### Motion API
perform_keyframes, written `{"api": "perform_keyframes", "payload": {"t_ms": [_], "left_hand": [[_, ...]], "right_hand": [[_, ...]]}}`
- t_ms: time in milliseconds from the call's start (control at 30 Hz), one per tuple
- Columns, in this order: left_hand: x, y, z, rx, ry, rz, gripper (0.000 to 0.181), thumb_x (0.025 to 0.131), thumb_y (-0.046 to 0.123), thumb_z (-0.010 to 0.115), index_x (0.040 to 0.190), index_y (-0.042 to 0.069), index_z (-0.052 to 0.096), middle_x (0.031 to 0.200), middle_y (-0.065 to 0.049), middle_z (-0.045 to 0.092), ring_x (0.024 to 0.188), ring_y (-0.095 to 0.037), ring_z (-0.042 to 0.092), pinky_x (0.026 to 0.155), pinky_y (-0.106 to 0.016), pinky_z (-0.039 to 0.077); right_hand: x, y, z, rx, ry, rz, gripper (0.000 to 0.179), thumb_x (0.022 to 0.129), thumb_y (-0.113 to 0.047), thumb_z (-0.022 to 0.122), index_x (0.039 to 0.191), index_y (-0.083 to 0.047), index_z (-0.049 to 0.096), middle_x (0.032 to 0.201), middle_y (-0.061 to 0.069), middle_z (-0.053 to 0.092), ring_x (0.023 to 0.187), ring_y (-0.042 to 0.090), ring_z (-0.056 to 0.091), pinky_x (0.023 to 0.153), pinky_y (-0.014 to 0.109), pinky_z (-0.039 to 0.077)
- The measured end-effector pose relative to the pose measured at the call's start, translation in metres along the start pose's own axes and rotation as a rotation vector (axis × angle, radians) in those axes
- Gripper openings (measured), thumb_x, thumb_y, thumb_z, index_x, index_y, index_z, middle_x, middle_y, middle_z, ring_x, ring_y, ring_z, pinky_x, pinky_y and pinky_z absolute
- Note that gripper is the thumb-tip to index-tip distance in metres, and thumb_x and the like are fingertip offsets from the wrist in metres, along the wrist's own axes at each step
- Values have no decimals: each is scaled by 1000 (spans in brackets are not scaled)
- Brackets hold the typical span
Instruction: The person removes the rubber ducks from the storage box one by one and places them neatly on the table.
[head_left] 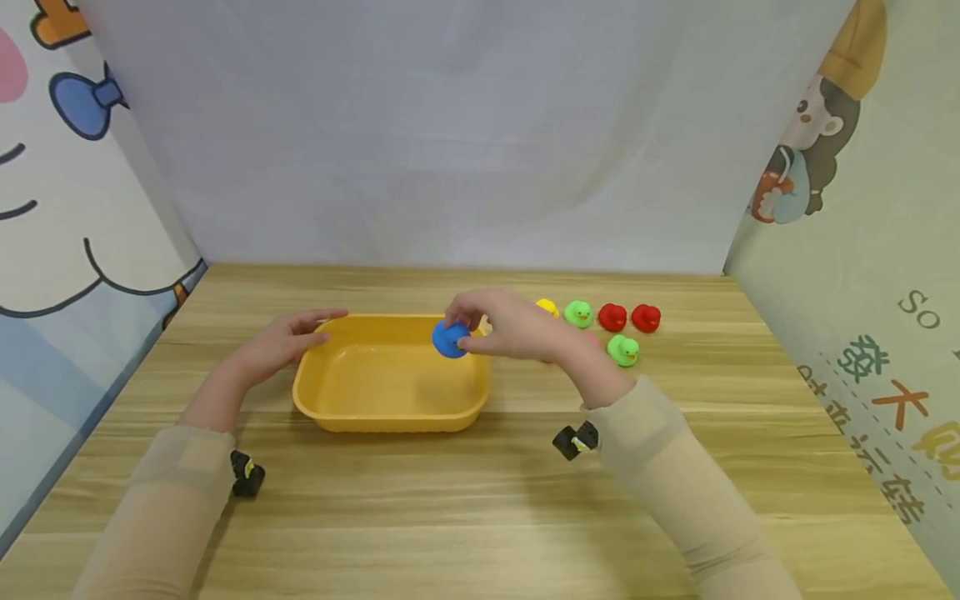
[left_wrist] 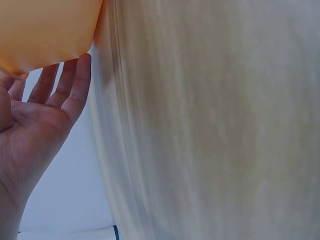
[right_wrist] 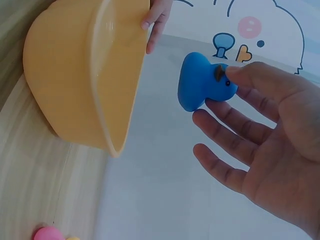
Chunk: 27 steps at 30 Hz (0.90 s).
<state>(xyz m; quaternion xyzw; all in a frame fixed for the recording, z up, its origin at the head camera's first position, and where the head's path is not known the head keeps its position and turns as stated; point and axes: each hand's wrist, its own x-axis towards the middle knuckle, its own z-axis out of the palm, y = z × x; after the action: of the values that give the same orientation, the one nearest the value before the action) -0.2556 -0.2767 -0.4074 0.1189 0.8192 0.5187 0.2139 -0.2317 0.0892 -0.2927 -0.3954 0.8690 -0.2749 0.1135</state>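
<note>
My right hand (head_left: 510, 323) pinches a blue toy duck (head_left: 450, 339) between thumb and fingers, above the right end of a yellow plastic basin (head_left: 390, 421). In the right wrist view the blue duck (right_wrist: 194, 82) is tilted, its base toward the basin (right_wrist: 65, 75) and its head at the thumb. My left hand (head_left: 277, 343) holds the basin's back left corner, thumb over the rim and fingers along the outside. In the left wrist view, the fingertips of the left hand (left_wrist: 42, 125) touch the basin's outer wall (left_wrist: 45, 30).
Right of the basin sit small toy ducks: a yellow one (head_left: 547, 307), green ones (head_left: 578, 314) (head_left: 623, 350) and red ones (head_left: 612, 317) (head_left: 646, 317). A pink one (head_left: 592, 339) is partly hidden behind my right wrist. A pale cloth wall (head_left: 465, 167) rises behind the wooden table (head_left: 420, 517).
</note>
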Motion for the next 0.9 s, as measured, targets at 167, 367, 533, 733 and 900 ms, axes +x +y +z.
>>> {"api": "perform_keyframes", "payload": {"t_ms": [167, 367, 533, 733, 900], "left_hand": [[0, -1, 0, 5, 1, 2, 52, 99, 29, 49, 147, 19, 34, 142, -20, 38, 110, -22, 56, 86, -34, 51], [0, 0, 0, 10, 0, 7, 50, 100, 26, 47, 147, 20, 34, 143, -20, 37, 119, -34, 50, 89, -37, 49], [1, -1, 0, 10, 3, 11, 51, 99, 29, 49, 147, 20, 35, 143, -20, 38, 117, -31, 52, 89, -37, 50], [3, -4, 0, -5, 5, 15, 52, 99, 29, 50, 147, 19, 35, 142, -19, 40, 113, -26, 55, 85, -33, 51], [4, -4, 0, 4, 3, 15, 51, 99, 28, 49, 147, 19, 35, 142, -20, 39, 114, -31, 54, 85, -35, 52]], "right_hand": [[-10, 1, -10, -16, 27, 6, 21, 88, -17, 66, 109, -12, 62, 102, -3, 64, 95, 18, 60, 87, 34, 46], [-24, 5, -22, 18, 56, 22, 20, 88, -16, 66, 108, -12, 62, 101, -3, 63, 94, 16, 58, 89, 36, 45], [-34, 12, -30, 15, 80, 33, 20, 88, -15, 66, 107, -13, 62, 101, -3, 62, 94, 15, 57, 89, 38, 45], [-47, 19, -40, 27, 109, 28, 19, 87, -12, 65, 105, -12, 62, 98, -2, 62, 94, 16, 56, 89, 40, 44], [-57, 25, -47, 13, 129, 40, 22, 86, -11, 67, 108, -10, 62, 101, 1, 62, 96, 18, 56, 89, 43, 45]]}}
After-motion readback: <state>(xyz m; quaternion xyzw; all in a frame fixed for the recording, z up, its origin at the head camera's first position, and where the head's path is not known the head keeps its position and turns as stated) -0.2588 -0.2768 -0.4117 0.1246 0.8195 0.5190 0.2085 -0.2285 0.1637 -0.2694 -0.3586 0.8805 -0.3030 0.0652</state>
